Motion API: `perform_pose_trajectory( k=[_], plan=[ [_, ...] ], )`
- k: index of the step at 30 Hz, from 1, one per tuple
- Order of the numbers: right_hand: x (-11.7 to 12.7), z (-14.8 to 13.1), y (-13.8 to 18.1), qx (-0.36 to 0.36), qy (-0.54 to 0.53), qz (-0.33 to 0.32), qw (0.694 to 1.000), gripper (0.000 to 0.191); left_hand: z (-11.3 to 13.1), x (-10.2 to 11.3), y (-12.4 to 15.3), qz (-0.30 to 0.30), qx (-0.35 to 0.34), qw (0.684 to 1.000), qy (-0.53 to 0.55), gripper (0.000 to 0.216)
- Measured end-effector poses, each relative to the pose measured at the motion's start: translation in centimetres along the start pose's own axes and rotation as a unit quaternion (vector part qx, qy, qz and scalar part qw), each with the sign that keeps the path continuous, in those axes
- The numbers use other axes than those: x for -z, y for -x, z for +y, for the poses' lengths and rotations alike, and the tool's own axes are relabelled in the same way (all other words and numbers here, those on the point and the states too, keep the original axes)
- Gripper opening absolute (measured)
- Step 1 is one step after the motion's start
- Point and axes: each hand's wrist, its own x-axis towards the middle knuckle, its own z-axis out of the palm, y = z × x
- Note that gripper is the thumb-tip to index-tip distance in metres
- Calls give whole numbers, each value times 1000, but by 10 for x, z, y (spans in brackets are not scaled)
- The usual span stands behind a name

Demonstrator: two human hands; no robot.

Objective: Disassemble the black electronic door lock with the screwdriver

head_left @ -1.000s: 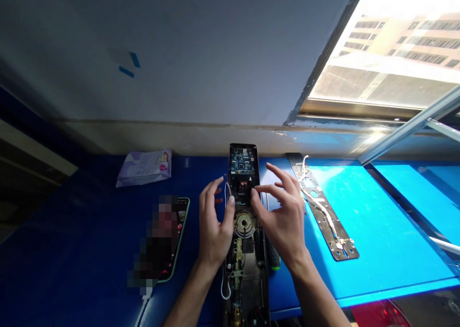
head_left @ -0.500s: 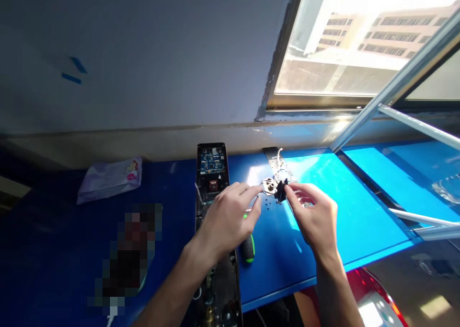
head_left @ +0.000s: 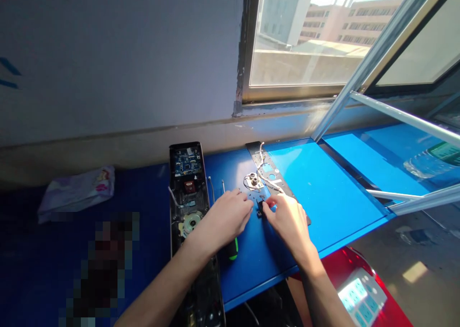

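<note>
My right hand (head_left: 289, 216) pinches a small black part (head_left: 260, 207) low over the blue table. To its left, my left hand (head_left: 230, 214) is curled with fingers together; whatever its fingertips hold is hidden. Small dark screws (head_left: 253, 196) lie scattered just beyond the fingertips. Behind them rests a pale plate with a round metal piece (head_left: 254, 181). A screwdriver (head_left: 234, 250) with a black and green handle lies partly under my left hand. The open black housing (head_left: 185, 147), with a circuit board (head_left: 187, 161) and a round metal disc (head_left: 190, 223), sits beneath my left forearm.
A dark panel with cutouts (head_left: 269, 161) and a white cable lies behind my right hand. At left are a soft purple packet (head_left: 77, 192) and a blurred object. A metal frame (head_left: 345, 92) stands at right, with a red object (head_left: 338, 264) below the table's edge.
The view has shifted right. My right hand has lowered the black part to the table, and my left hand has drawn back from the pale plate, its fingers now curled.
</note>
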Motion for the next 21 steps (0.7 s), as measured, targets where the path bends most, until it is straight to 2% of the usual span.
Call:
perform_pose_trajectory(
  k=[5, 11, 16, 19, 21],
  plan=[
    [1, -1, 0, -6, -3, 11, 1000, 14, 3, 10, -2, -64, 17, 997, -28, 27],
    [1, 6, 1, 2, -39, 31, 999, 15, 4, 13, -1, -57, 16, 998, -31, 25],
    [10, 0, 1, 55, -111, 65, 990, 16, 0, 19, 9, 21, -1, 1000, -14, 20],
    [19, -14, 1, 106, -162, 75, 978, 11, -8, 27, 22, 116, -11, 993, 24, 16],
    [23, -27, 1, 144, -194, 76, 967, 11, -15, 32, 34, 201, -9, 978, 51, 15]
  ],
)
